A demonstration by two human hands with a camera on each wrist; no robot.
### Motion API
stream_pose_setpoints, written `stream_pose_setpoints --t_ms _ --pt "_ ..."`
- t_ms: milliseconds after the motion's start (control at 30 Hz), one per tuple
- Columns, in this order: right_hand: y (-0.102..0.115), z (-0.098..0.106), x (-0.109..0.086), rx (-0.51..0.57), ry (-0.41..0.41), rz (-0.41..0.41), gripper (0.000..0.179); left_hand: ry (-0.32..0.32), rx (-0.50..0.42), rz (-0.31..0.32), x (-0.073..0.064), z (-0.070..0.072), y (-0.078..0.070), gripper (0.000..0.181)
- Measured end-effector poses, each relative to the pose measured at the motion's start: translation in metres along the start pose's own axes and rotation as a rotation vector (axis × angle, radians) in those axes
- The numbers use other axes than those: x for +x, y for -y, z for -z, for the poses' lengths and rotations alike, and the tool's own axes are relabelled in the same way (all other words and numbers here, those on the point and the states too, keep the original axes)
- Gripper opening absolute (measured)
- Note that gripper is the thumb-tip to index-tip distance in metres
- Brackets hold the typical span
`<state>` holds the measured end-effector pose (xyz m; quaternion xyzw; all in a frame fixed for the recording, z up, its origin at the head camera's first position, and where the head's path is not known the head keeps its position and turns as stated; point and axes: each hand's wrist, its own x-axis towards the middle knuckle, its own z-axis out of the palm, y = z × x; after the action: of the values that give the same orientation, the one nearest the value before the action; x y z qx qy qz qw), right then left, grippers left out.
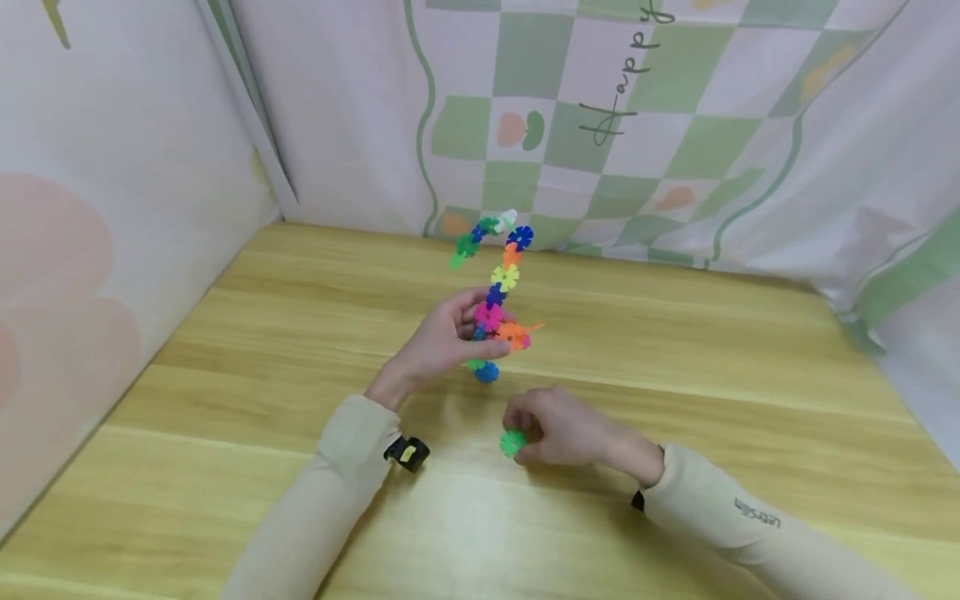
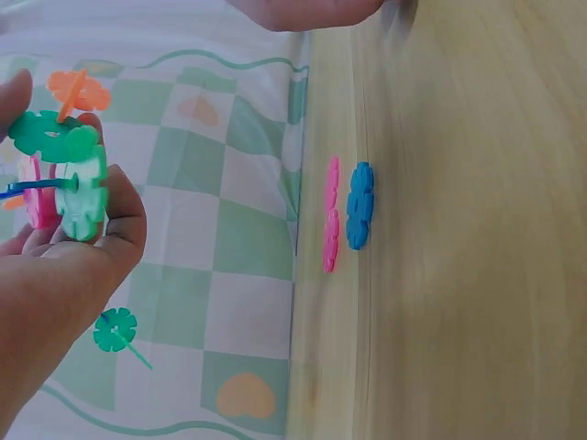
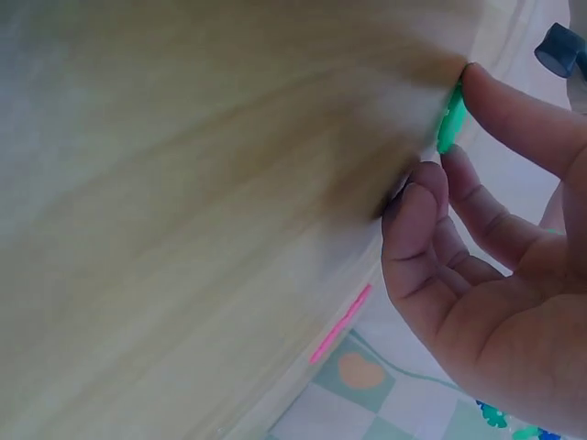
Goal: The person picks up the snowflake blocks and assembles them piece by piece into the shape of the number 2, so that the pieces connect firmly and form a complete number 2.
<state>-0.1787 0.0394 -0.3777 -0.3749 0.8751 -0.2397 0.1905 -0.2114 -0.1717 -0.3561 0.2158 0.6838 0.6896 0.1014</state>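
Note:
My left hand [image 1: 450, 333] holds a chain of interlocking plastic snowflake discs [image 1: 506, 277] by its lower part. The chain rises above the fingers and hooks over to the left, in green, white, dark blue, orange, yellow and pink. Several discs [image 2: 84, 188] crowd around the fingers in the left wrist view; some are partly hidden. Nearer me, my right hand [image 1: 566, 427] pinches a single green snowflake disc [image 1: 512, 443] between thumb and finger, apart from the chain. The right wrist view shows this green disc [image 3: 452, 119] edge-on, close to the tabletop.
Seen in the left wrist view, a pink disc [image 2: 331, 215] and a blue disc [image 2: 360, 206] are near the far table edge. The wooden table [image 1: 675, 358] ends at a green-and-white checked curtain [image 1: 585, 75]. A pale patterned cloth [image 1: 112, 208] bounds the left side.

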Motion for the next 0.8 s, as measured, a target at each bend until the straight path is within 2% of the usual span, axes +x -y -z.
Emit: stream_pose_setpoints --t_ms 133,233,333,467,633,700,800 --pt "-0.003 -0.002 -0.001 0.056 -0.004 -0.005 0.021 -0.011 -0.014 0.029 0.001 -0.001 0.002 0.059" --pt "-0.007 0.001 -0.004 0.133 -0.055 0.023 0.016 -0.017 -0.010 0.042 0.002 -0.002 0.004 0.056" --pt "-0.013 0.010 -0.010 0.174 -0.175 0.043 0.014 -0.019 0.014 0.049 0.005 -0.003 0.007 0.054" --pt "-0.022 0.029 -0.018 0.278 -0.350 -0.014 0.011 -0.009 0.018 0.058 0.007 -0.004 0.010 0.054" --pt "-0.030 0.048 -0.019 0.424 -0.530 -0.046 0.018 -0.005 -0.001 0.078 0.005 -0.005 0.010 0.051" --pt "-0.032 0.050 -0.016 0.443 -0.571 -0.040 0.020 -0.010 0.005 0.083 0.005 -0.004 0.011 0.051" --pt "-0.032 0.051 -0.010 0.478 -0.585 -0.032 0.020 -0.017 0.018 0.089 0.003 -0.003 0.012 0.054"
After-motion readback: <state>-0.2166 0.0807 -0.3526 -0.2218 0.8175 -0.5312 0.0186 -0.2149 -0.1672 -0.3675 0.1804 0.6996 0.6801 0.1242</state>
